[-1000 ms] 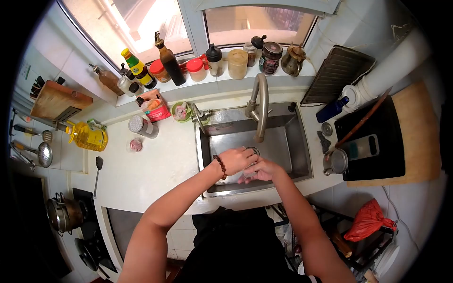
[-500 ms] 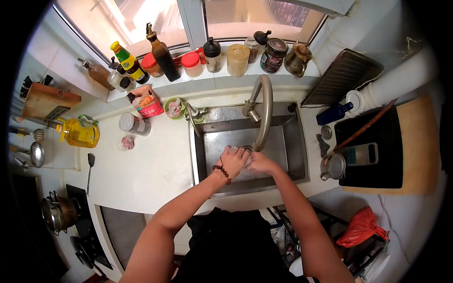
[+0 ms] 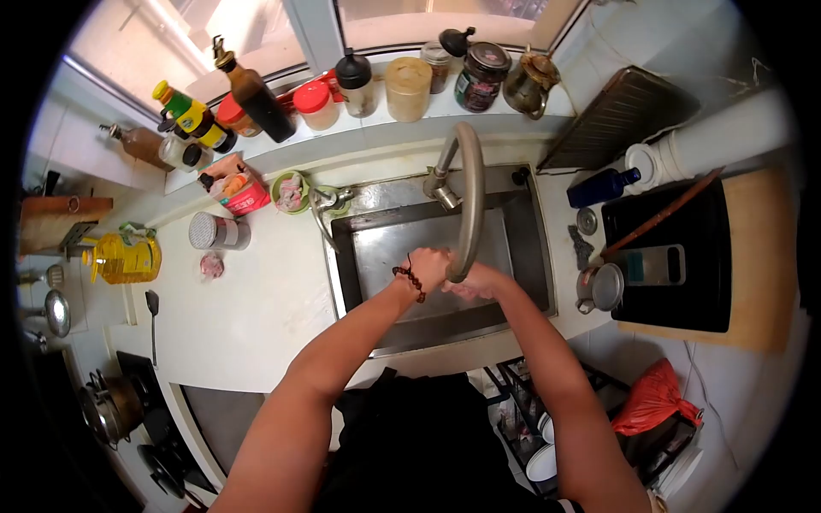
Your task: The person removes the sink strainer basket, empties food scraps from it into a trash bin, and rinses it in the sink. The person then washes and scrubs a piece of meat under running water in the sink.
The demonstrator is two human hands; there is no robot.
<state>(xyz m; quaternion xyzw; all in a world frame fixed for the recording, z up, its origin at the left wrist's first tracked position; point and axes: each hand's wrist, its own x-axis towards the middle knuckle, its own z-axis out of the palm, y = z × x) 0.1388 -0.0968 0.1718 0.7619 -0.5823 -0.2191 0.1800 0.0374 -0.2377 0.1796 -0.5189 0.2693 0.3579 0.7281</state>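
Note:
Both of my hands are together inside the steel sink, under the curved faucet. My left hand, with a dark bead bracelet at the wrist, reaches in from the left. Its fingers bend toward the other hand and are partly hidden behind the spout end. From the right comes my right hand, its blurred fingers stretched leftward below the spout and close against the left hand. I make out no object between them; water there is hard to see.
Left of the sink are a green bowl of raw meat, a shaker can, a small piece of meat and an oil jug. Bottles and jars line the windowsill. A metal mug and black board stand right.
My hands have shifted against each other under the spout, the left fingers drawing in and the right hand turning. The whole view has tilted and moved slightly.

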